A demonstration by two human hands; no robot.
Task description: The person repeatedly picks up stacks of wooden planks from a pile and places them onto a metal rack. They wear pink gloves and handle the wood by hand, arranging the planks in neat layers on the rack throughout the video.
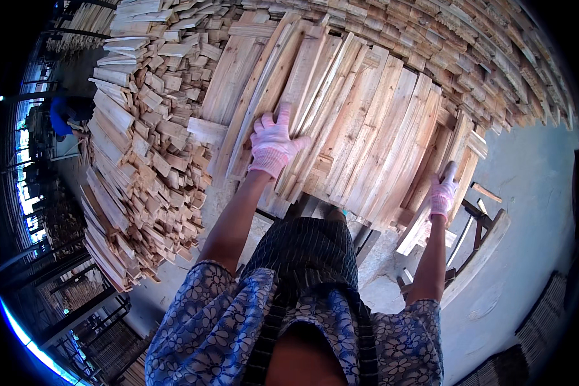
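Wooden slats (360, 122), long and pale, lie fanned side by side in a sloping bundle just ahead of the person's lap. The left hand (273, 145), in a pink-and-white glove, lies flat on them with its fingers spread. The right hand (442, 192) is closed around the near end of a slat at the bundle's right edge. Because the slats overlap loosely, a pull on that end could probably drag its neighbours off onto the wooden frame (479, 241) below. Whatever props the bundle is hidden. Beyond, the stacked offcuts (141, 148) blur toward the dark rim.
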